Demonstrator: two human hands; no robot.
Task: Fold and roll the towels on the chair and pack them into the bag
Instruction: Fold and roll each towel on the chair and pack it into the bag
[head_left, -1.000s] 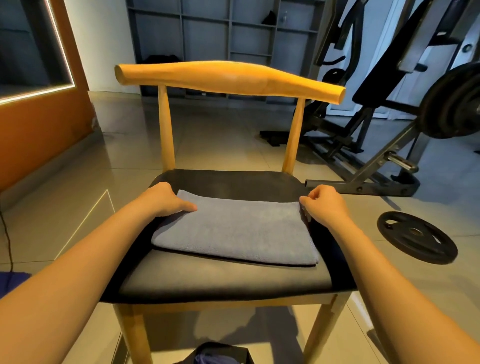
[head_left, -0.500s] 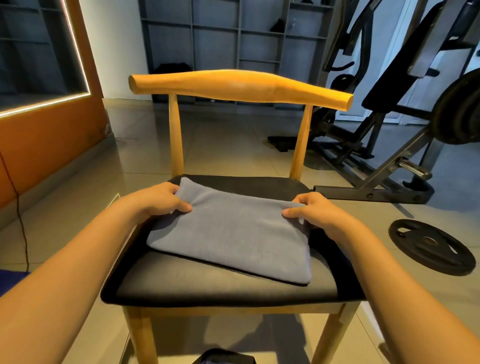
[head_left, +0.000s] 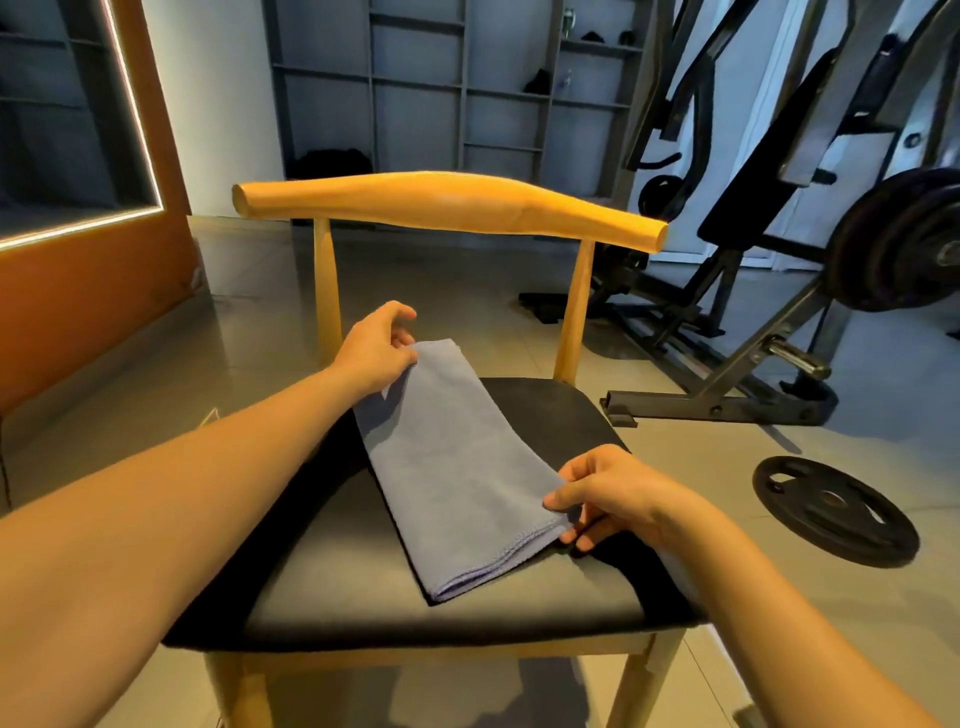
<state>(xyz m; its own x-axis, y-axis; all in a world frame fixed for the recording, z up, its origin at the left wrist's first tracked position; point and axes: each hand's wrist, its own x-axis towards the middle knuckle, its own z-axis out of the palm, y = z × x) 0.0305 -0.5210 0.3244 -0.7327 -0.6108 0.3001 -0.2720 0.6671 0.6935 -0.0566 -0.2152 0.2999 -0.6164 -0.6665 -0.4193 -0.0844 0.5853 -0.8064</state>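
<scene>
1. Left hand (head_left: 382, 353) grips the far end of the towel (head_left: 452, 457), thumb over the cloth and fingers curled loosely behind it. That end is held a little above the seat, near the left post of the chair (head_left: 447, 208).
2. Right hand (head_left: 597, 499) pinches the towel's near right corner between thumb and fingertips, low over the seat.
3. A second ago the folded towel lay flat across the seat, its long side running left to right, with both hands at its far corners. Half a second ago it had begun to tilt.
4. Now it has been swung round. It runs as a strip from far left to near right, because the left hand has gone farther and higher and the right hand has come nearer.
5. The near end, with its stitched edges stacked, rests on the seat. The middle lies on the seat too, and only the far end is lifted.
6. For the task, I judge that folding of this towel is done or nearly so. It is being turned lengthways so that it can be rolled from one end.
7. Rolling has not yet begun, and the strip still needs to be laid flat and straight.
8. No bag shows in the view now, so packing lies further off.
</scene>
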